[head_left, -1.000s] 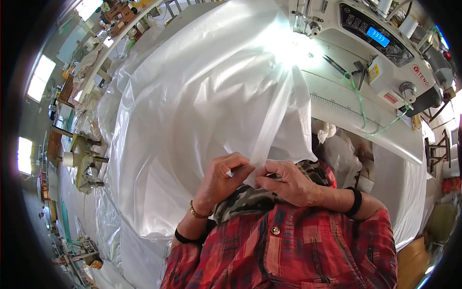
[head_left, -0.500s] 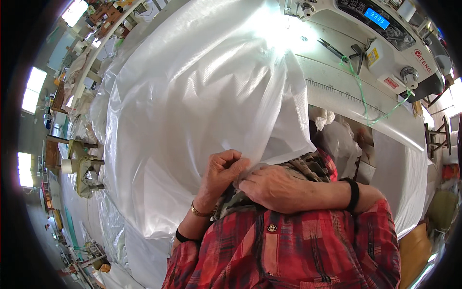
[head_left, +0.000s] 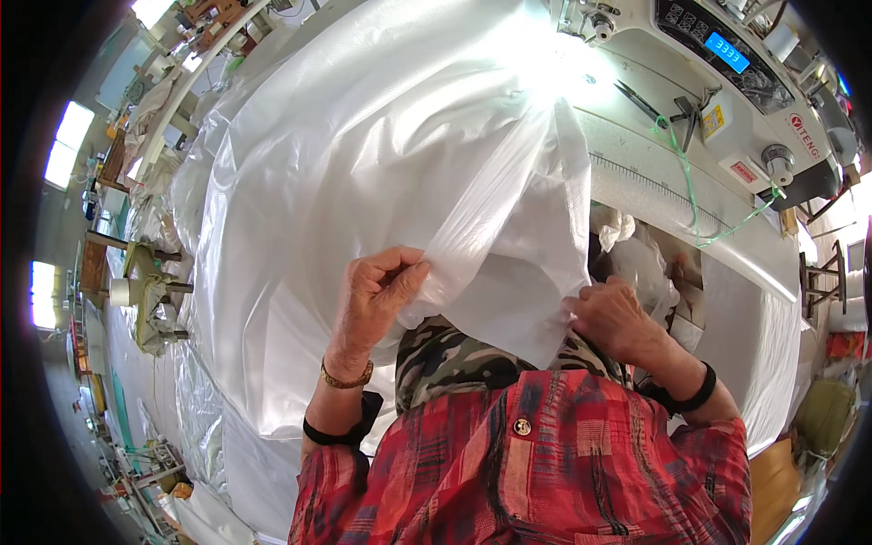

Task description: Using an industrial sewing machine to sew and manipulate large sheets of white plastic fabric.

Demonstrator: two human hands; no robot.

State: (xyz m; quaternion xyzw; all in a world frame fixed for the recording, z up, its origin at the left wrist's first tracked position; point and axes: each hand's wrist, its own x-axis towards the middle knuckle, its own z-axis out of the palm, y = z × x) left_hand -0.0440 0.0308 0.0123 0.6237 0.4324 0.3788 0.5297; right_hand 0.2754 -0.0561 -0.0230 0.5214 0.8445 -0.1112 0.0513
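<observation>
Before a white sewing machine [head_left: 758, 127], I have both bare hands on a large white sheet [head_left: 345, 200], which spreads from under the glare of the machine's lamp [head_left: 556, 77] down to the lap. My left hand [head_left: 374, 291] pinches a folded strip of the sheet between thumb and fingers, left of centre. My right hand [head_left: 616, 316], well apart from it, is curled with thumb and fingers closed on the sheet's right edge, its exact fingertip contact too small to tell. Between the hands, the lower part of the sheet sags over camouflage trousers [head_left: 454, 363], beneath a red plaid shirt [head_left: 545, 454]. On the machine bed, a slim dark tool [head_left: 638, 98] lies near a loose green cord [head_left: 683, 173], which trails across a ruler scale [head_left: 654, 179] and hangs past the table's front edge.
</observation>
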